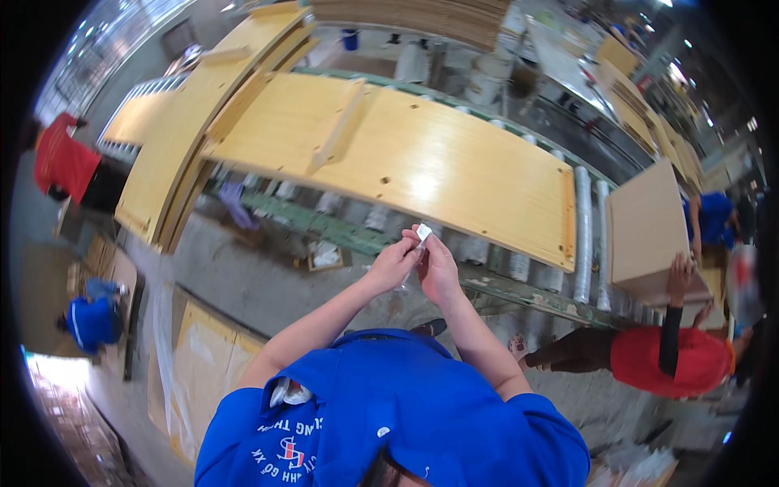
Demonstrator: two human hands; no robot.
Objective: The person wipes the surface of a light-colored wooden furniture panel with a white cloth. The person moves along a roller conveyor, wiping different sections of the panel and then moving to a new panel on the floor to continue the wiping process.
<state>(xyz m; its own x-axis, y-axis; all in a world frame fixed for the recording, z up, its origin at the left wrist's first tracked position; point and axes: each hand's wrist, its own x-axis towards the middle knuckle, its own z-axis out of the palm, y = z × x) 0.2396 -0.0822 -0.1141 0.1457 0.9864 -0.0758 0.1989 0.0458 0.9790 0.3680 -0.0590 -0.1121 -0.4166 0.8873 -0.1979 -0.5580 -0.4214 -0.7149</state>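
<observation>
Both my hands meet in front of my chest, short of the near edge of a long varnished wood panel [454, 162]. A small white piece [423, 232], with what looks like clear plastic hanging below it, is pinched between them; its exact kind is too small to tell. My left hand [393, 265] has its fingers closed at the piece's left side. My right hand [439, 266] closes on it from the right, thumb and fingertips together. The panel lies flat on a roller conveyor [357, 235] and has a raised crosswise strip [339, 126] and several small holes.
More wood panels [191, 130] are stacked crosswise at the left end. A cardboard box [649, 231] stands on the conveyor at right, beside a person in red [661, 357]. Another person in blue [714, 221] is behind it. A small open box [326, 256] lies beneath the conveyor.
</observation>
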